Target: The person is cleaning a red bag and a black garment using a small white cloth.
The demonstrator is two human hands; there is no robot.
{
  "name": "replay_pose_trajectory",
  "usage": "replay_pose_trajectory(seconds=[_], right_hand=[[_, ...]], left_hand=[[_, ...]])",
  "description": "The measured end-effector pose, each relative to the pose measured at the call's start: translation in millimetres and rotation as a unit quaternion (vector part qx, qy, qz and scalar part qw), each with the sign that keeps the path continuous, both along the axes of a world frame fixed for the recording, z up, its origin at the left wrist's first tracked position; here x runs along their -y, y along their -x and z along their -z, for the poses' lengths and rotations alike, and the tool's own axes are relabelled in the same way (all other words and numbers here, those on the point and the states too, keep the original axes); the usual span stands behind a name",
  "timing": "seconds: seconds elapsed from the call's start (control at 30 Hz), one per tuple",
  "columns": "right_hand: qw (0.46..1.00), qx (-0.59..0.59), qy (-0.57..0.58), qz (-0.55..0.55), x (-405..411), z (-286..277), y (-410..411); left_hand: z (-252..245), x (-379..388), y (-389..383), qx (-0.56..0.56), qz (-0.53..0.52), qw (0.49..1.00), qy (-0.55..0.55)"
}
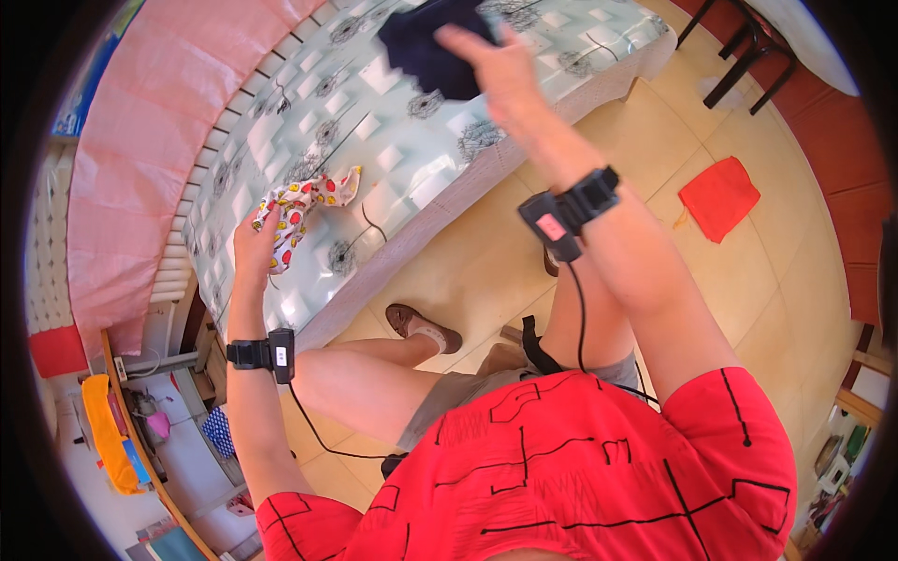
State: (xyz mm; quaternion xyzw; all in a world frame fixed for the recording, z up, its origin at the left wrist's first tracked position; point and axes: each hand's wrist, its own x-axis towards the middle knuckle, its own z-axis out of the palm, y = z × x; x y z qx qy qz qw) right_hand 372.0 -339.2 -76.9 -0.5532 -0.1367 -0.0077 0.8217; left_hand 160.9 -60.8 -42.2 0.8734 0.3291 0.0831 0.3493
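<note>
My left hand (pixel 252 245) grips a small white cloth (pixel 298 207) printed with red and yellow figures. The cloth lies crumpled over the near left part of the table. Farther off, at the top of the view, my right hand (pixel 506 70) has hold of a dark navy cloth (pixel 428 49). Both hand and dark cloth are blurred, and the fingers beneath the fabric are hidden. A glossy tablecloth (pixel 393 158) with grey dandelion prints and white squares covers the table under both cloths.
A red cloth (pixel 719 198) lies on the tiled floor to the right. Black stool legs (pixel 733 73) stand at the upper right. Pink fabric (pixel 140 168) hangs over a white radiator (pixel 170 270) beyond the table. At the lower left is a desk (pixel 193 449) with various items.
</note>
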Motion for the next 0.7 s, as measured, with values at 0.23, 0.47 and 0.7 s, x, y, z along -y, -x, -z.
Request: replay_pose_trajectory(seconds=[0.23,0.47,0.7], right_hand=[[0.892,0.186,0.412,-0.014,-58,32,48],[0.968,0.083,0.236,0.015,-25,8,40],[0.987,-0.141,-0.071,0.022,110,-9,16]], left_hand=[[20,16,-12,0.067,0.013,0.996,-0.065],[39,23,-11,0.104,0.069,0.957,-0.264],[2,117,-56,0.294,0.289,0.875,-0.254]])
